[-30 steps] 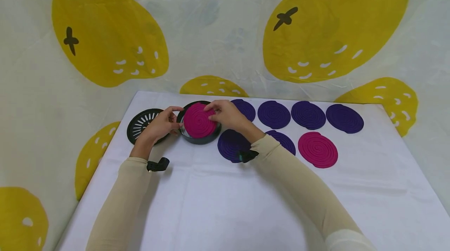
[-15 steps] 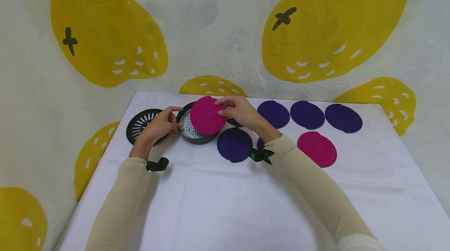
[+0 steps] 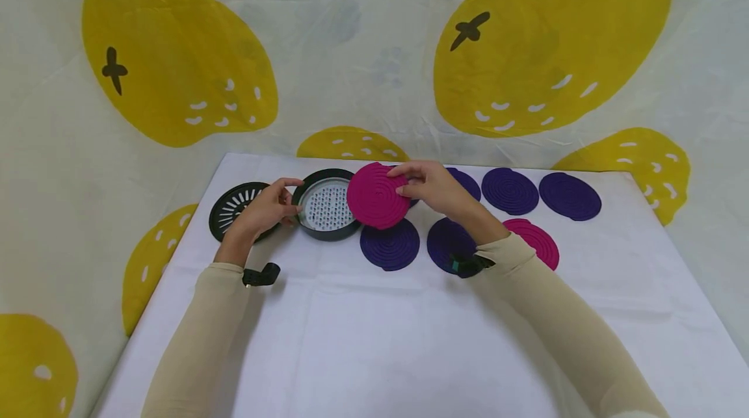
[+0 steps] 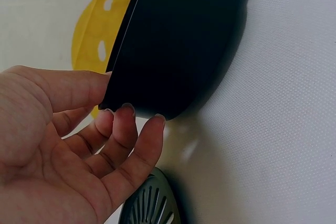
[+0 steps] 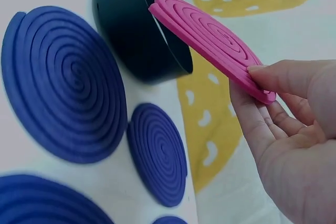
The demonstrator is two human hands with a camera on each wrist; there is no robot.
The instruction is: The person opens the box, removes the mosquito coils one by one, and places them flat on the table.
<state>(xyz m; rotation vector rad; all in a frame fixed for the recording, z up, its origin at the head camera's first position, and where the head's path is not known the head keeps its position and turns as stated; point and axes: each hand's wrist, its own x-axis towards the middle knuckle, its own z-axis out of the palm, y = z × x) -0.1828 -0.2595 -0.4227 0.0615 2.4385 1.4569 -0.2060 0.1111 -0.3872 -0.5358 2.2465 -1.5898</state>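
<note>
In the head view my right hand [image 3: 439, 192] pinches a pink mosquito coil [image 3: 377, 197] by its right edge, between thumb and fingers. The coil hangs above the white table, just right of a round black tin [image 3: 330, 235], and overlaps its rim from this angle. A pale perforated layer shows inside the tin. My left hand [image 3: 263, 210] grips the tin's left rim; the left wrist view has the thumb [image 4: 84, 88] at the rim and other fingers by the outer wall. The right wrist view shows the held coil [image 5: 210, 38] tilted, close to the tin's edge.
A black slotted lid [image 3: 231, 207] lies left of the tin, partly behind my left hand. Several purple coils [image 3: 510, 191] lie flat in two rows to the right. Another pink coil [image 3: 538, 242] is partly covered by my right sleeve. A lemon-print cloth [image 3: 351, 47] hangs behind.
My right hand has carried the pink coil rightward from over the tin, uncovering the perforated inside. The left hand stays on the tin's rim.
</note>
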